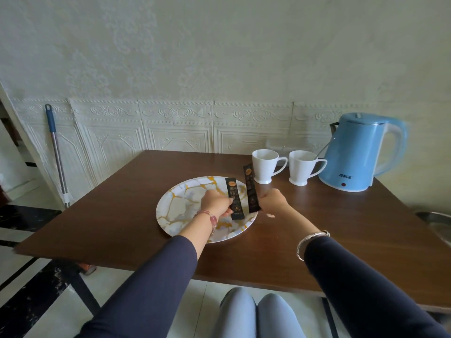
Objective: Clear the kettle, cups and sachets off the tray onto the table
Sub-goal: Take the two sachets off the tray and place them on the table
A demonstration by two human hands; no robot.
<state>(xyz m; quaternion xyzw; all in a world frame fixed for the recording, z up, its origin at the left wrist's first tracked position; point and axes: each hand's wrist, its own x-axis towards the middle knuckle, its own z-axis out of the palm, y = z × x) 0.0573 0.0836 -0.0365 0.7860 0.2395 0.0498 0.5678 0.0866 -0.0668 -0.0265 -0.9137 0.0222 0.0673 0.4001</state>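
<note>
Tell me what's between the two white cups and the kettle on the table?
Nothing: in the head view, only bare table separates the right cup from the blue kettle. The left cup stands beside it, a narrow bare gap between them.

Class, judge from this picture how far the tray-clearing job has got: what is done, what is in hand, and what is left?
Done: the blue kettle and both white cups stand on the table, off the tray. In hand: the left hand and right hand each hold a black sachet above the tray's right side. Left: setting both sachets on the table.
</note>
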